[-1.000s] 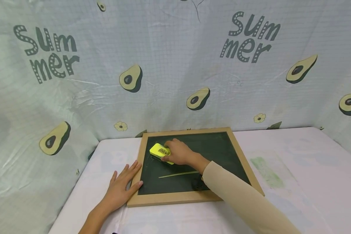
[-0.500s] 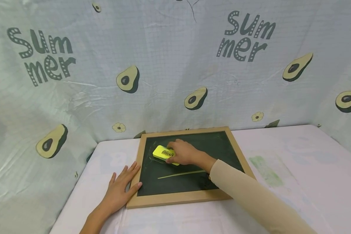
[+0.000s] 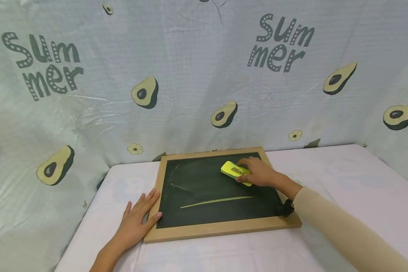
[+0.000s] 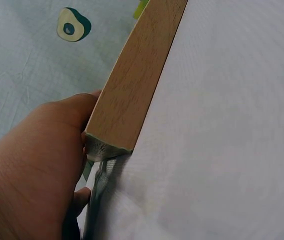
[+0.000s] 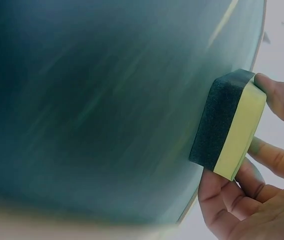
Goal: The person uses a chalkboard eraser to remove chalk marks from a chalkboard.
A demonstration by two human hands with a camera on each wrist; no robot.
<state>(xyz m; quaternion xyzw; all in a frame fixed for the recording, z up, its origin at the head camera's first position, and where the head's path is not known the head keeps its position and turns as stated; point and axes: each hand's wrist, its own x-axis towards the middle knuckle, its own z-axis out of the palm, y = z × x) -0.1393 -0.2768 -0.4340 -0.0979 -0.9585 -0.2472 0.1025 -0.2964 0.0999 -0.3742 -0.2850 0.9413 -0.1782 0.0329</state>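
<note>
Eraser: the yellow eraser (image 3: 230,169) is on the right half of the board (image 3: 221,228), on the far side of the chalk line (image 3: 215,202), nearest that line's right end and apart from it.
Long axis: in the head view the eraser slants from far left to near right, while the line runs almost crosswise, rising slightly to the right, so the two stand at an angle.
Right hand: the right hand (image 3: 262,173) grips the eraser by its right end, thumb along the near side, fingers curled over the far side; most of the eraser's length points away from them, leftward.
Felt: the dark felt (image 5: 219,120) faces the board; the right wrist view is blurred, so whether it sits flat or slightly tilted is hard to tell.
Left hand: the left hand (image 3: 135,223) lies on the frame's left edge, fingers straight and spread, gripping nothing visible.
Nearer hand: the right is at the eraser; the left is well apart from it, its thumb near the line's left end.
Marks: faint chalk traces (image 3: 181,187) show on the board's left part, to the left of the eraser and beyond the line.
Board: it lies on the pale cloth (image 3: 204,257), its long side crosswise.
</note>
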